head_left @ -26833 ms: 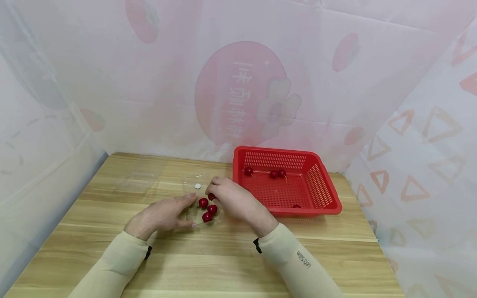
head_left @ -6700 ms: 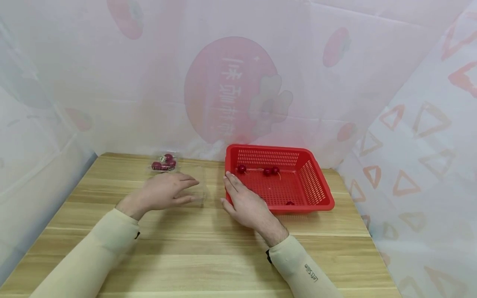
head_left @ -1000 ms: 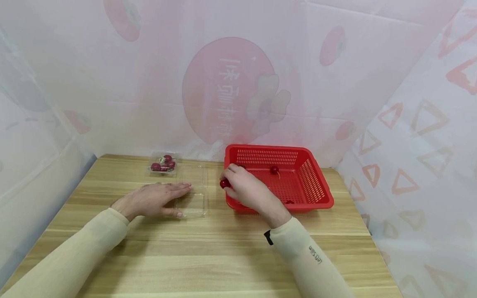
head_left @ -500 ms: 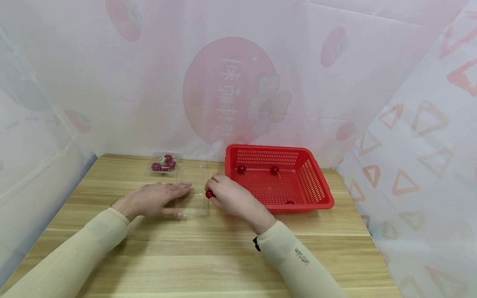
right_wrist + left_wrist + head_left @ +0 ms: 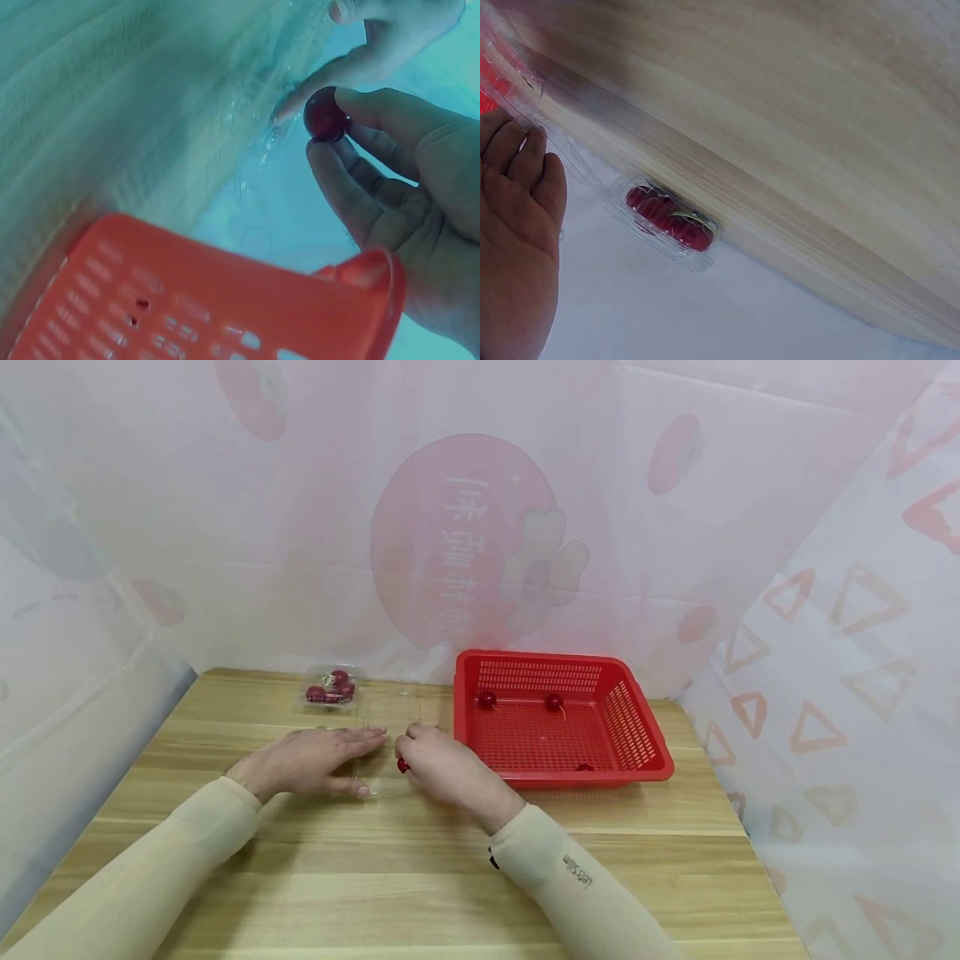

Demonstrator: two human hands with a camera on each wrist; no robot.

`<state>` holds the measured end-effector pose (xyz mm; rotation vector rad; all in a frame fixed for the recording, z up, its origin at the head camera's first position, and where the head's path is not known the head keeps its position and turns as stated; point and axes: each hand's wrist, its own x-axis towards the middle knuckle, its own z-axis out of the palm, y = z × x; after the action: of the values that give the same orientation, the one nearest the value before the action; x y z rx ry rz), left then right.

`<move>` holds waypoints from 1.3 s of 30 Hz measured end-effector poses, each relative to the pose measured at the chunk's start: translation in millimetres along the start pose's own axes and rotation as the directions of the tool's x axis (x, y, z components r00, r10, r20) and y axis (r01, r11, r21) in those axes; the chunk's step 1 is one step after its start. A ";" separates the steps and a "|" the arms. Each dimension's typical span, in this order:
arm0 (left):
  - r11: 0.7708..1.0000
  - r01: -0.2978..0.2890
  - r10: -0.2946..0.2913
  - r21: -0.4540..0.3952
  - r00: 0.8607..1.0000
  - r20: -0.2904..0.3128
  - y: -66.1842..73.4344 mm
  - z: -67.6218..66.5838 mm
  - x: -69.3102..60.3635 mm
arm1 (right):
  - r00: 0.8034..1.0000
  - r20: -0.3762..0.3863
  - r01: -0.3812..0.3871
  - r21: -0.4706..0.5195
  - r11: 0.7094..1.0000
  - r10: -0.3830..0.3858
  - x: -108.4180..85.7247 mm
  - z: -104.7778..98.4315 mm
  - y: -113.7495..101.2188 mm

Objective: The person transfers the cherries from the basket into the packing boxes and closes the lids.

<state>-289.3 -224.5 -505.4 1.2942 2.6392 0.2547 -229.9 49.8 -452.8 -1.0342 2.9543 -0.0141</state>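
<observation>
My right hand point(image 5: 442, 768) pinches a dark red cherry point(image 5: 325, 115) between thumb and fingertips. It holds the cherry over the near half of an open clear plastic clamshell box point(image 5: 382, 792), whose lid lies folded back towards the wall. My left hand point(image 5: 307, 762) lies at the box's left side with its fingers straight, touching its edge. To the right, a red plastic basket point(image 5: 540, 657) holds a cherry point(image 5: 487, 700) at its left, another cherry point(image 5: 554, 702) at the back, and a partly hidden cherry point(image 5: 585, 767) by the front wall.
A closed clear box point(image 5: 330, 689) with several cherries inside stands at the back left of the wooden table point(image 5: 390, 893). A printed white cloth point(image 5: 300, 527) hangs behind the table and along both sides.
My right hand has carried a cherry from the basket leftwards to over the open box. The left hand stays put. Since much earlier, a filled box has been closed and set at the back left.
</observation>
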 end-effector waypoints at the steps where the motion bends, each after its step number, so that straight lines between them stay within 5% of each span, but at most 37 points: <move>1: 1.000 -0.001 0.001 -0.003 1.000 0.001 -0.1 0.1 0.0 | 1.000 0.005 -0.005 -0.016 1.000 0.005 1.1 1.4 -1.8; 19: 1.000 -0.006 0.006 -0.004 1.000 -0.005 -1.1 1.1 -0.8 | 0.994 0.047 -0.092 -0.159 0.983 0.101 14.7 19.7 -23.0; 27: 1.000 -0.011 0.011 -0.005 1.000 -0.013 -1.5 1.9 -1.1 | 0.995 0.045 -0.075 -0.188 0.979 0.085 16.7 23.6 -24.8; 39: 1.000 0.003 -0.003 -0.011 1.000 0.004 -2.2 2.3 0.1 | 0.996 0.027 -0.085 -0.089 0.992 0.088 7.7 -1.9 -8.2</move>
<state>-290.5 -225.5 -508.1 1.2859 2.6321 0.2654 -230.8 38.7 -450.9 -0.9046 2.9928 0.1320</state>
